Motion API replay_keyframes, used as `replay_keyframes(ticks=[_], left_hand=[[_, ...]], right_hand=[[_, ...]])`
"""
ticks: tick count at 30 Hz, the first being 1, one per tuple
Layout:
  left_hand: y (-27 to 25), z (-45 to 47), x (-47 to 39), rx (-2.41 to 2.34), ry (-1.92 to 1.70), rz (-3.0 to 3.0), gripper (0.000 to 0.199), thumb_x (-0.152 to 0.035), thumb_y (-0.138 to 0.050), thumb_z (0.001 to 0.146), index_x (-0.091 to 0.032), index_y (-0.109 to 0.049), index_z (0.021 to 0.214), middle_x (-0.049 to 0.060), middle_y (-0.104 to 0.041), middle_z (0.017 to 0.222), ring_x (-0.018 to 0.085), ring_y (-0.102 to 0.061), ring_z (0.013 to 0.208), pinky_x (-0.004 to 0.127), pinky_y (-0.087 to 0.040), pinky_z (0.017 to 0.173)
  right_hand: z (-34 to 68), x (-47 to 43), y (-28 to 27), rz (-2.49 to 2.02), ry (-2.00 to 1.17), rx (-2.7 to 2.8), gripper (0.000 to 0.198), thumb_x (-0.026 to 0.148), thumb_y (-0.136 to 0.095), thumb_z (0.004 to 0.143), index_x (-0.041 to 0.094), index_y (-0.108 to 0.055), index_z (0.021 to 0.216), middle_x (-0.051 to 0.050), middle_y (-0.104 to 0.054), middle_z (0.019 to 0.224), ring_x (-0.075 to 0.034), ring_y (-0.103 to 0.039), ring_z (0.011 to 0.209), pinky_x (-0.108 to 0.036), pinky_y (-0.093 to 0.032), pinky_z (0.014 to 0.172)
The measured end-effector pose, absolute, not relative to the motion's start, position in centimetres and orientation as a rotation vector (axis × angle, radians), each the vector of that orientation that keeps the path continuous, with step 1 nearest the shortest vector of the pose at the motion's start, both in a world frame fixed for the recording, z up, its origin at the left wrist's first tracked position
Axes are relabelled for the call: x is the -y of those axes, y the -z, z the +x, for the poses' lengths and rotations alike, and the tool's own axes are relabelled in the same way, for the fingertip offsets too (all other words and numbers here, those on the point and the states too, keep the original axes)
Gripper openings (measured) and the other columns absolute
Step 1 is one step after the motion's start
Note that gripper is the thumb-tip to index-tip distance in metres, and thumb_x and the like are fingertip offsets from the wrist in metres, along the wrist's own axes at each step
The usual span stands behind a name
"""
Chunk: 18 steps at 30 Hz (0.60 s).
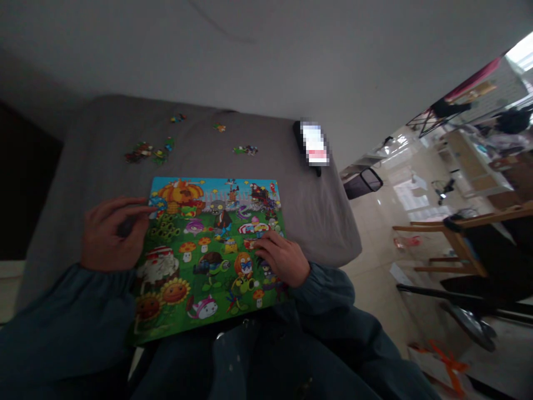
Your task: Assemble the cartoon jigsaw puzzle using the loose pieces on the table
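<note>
While the left hand (109, 233) rests at the left edge of the jigsaw puzzle (208, 253), its fingers curl loosely and the thumb and forefinger pinch a small puzzle piece (157, 206) against the board's upper left corner, beside the orange pumpkin in the print. The right hand (283, 256) lies palm down on the right half of the puzzle, fingers bent and spread slightly, fingertips pressing on the picture near a red and white patch; it grips nothing that can be made out. Flat, rectangular and glossy, the puzzle is printed with a cartoon garden scene of green lawn, sunflowers, mushrooms and blue sky, and it sits on the near end of a tabletop (100, 139) covered in smooth grey cloth with rounded corners, its lower edge overhanging toward the person's lap. Both forearms are in dark teal sleeves (62, 322) of soft fabric. Farther back on the cloth, loose pieces (150, 151) lie in small scattered clusters, well apart from the board. A dark phone (312, 145) lies at the far right corner of the cloth, its screen lit. To the right stand a pale glossy tiled floor (387, 244) and a wooden chair (462, 244).
</note>
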<state>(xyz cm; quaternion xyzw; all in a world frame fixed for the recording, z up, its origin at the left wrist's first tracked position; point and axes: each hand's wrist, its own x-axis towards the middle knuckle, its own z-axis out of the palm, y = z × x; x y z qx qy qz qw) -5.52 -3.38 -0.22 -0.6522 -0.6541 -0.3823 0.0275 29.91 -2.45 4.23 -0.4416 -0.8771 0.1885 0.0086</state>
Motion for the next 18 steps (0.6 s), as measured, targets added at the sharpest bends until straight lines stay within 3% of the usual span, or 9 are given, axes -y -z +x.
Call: replay_keyframes(ticks=[6,18], left_hand=[[0.4,-5.7,3.4,2.022,1.158,-2.032,0.025,-0.035,-0.057,0.096,-0.018,-0.074,0.097,0.009,-0.073,0.113,0.025,-0.066,0.113,0.049,-0.045,0.109],[0.7,-6.0,3.3,2.060,1.172,-2.063,0.025,-0.039,-0.055,0.095,-0.021,-0.072,0.095,0.007,-0.072,0.112,0.025,-0.064,0.112,0.049,-0.045,0.108]], right_hand=[[29.8,2.2,-4.2,-1.413,-0.643,2.720,0.017,0.030,-0.056,0.101,0.022,-0.067,0.111,-0.005,-0.067,0.113,-0.019,-0.068,0.104,-0.028,-0.058,0.079],[31.3,2.7,-4.8,-1.097,-0.610,2.789,0.023,0.020,-0.054,0.101,0.026,-0.070,0.116,-0.003,-0.071,0.117,-0.017,-0.066,0.108,-0.026,-0.054,0.090]])
